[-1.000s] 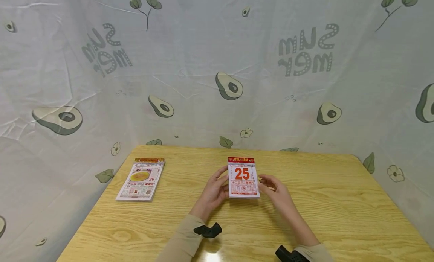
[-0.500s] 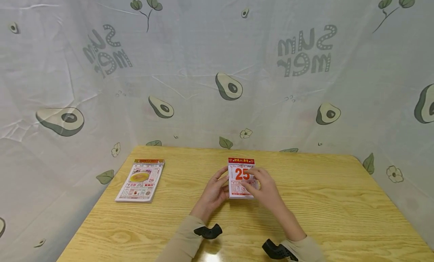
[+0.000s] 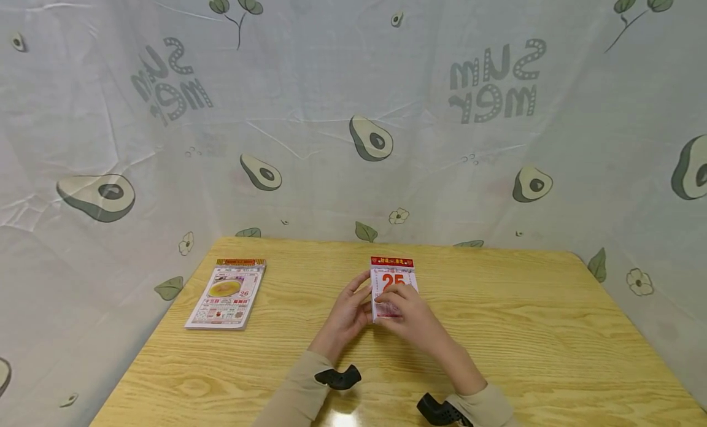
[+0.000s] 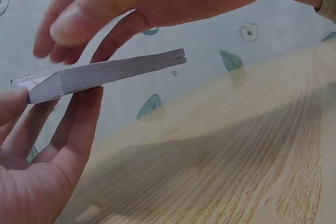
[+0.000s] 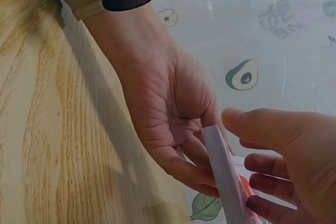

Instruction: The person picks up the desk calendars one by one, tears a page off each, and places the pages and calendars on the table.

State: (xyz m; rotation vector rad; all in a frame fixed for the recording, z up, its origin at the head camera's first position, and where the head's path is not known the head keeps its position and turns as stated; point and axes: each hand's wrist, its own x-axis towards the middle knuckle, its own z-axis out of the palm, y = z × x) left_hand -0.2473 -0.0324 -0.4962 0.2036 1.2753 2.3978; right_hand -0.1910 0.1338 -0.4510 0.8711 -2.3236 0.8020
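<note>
A tear-off calendar (image 3: 393, 281) with a red header and a large red 25 is held above the table by my left hand (image 3: 347, 315). The left thumb lies at its near edge and the fingers support it from below, as the left wrist view shows with the thick page block (image 4: 121, 73). My right hand (image 3: 414, 319) hovers over the lower part of the calendar, fingers loosely bent, covering part of the print. In the right wrist view the right fingertips (image 5: 257, 203) are close to the top page; whether they touch it I cannot tell.
A second tear-off calendar (image 3: 225, 297), with a yellow picture and a 26, lies on the left of the wooden table (image 3: 525, 329). Behind the table hangs a pale curtain (image 3: 309, 96) printed with avocados. Each wrist wears a black camera mount (image 3: 338, 378).
My right hand has moved left from beside the calendar's right edge to over its lower part. My left hand keeps holding the calendar in the same place.
</note>
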